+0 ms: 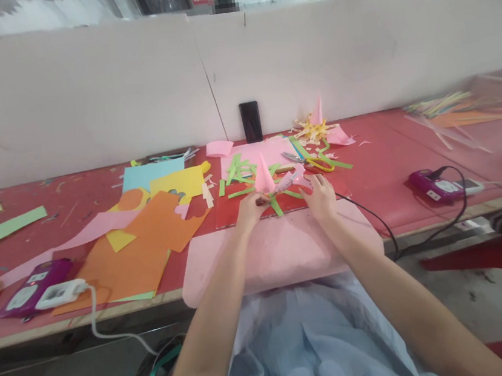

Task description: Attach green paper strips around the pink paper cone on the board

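- Desk (pixel 366 155): red, crowded on all sides of the mat. Risk: an elbow or sleeve could sweep loose paper off the near edge.
- Pink sheet (pixel 277 252): just nearer than the mat, draped over the desk edge under both forearms. Risk: it may slide toward the lap if the arms drag on it, shifting the work.
- Orange paper (pixel 149 249): left of the mat, in overlapping layers. Low risk, well apart from the hands.
- Mat (pixel 231 212): red, the landmark, lying flat with the work over its right part.
- Left hand (pixel 249 209): over the mat, fingers closed in a pinch on the base of the cone. Risk: the fingertips sit just beside the nozzle, so a burn or a glue smear is likely if either hand slips.
- Right hand (pixel 321 196): at the mat's right edge, closed round what looks like a glue gun.
- Cable (pixel 381 224): runs right from the mat and down over the desk edge. Risk: a snag could jerk the gun.
- Glue gun (pixel 289 180): over the mat's right part, tip toward the cone. Risk: drips on the strips.
- Cone (pixel 263 177): pink, upright over the mat. Risk: a tight pinch could crush it.
- Scissors (pixel 314 162): just behind the mat, close to the right hand's knuckles.
- Green strips (pixel 237 168): scattered on and behind the mat, easily stuck or blown about.
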The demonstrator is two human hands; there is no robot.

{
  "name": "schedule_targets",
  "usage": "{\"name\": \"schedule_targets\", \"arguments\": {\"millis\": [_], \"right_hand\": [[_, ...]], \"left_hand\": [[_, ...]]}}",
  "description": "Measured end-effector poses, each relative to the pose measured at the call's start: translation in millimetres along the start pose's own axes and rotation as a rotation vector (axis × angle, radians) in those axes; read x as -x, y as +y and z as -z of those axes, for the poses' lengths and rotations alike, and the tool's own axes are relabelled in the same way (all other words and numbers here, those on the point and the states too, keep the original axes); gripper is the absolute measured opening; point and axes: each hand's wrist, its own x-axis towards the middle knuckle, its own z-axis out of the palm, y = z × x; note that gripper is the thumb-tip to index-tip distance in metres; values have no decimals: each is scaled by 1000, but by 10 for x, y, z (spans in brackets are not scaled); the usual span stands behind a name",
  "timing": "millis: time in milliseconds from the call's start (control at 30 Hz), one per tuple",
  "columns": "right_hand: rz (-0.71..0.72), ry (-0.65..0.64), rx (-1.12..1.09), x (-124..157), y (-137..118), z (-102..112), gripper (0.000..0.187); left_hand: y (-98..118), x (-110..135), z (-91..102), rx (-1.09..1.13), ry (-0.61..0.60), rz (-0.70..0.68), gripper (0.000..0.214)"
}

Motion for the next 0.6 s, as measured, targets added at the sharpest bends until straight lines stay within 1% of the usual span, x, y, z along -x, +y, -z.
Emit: {"name": "schedule_targets", "arguments": {"millis": [200, 300, 400, 533, 600], "right_hand": [[21, 5, 15, 15, 1, 4, 26], [12, 16, 2, 27, 15, -3, 27], [-55, 42, -55, 29, 55, -3, 27], [-211, 102, -174, 10, 141, 10, 31], [-260, 142, -223, 1, 175, 14, 33]], "left_hand": [[19, 16, 11, 7, -9, 12, 10], [4, 12, 9, 17, -8, -8, 10], [-6, 7, 4, 0, -4, -8, 10], [13, 7, -8, -72, 21, 8, 13], [28, 9, -17, -100, 33, -10, 14]]}}
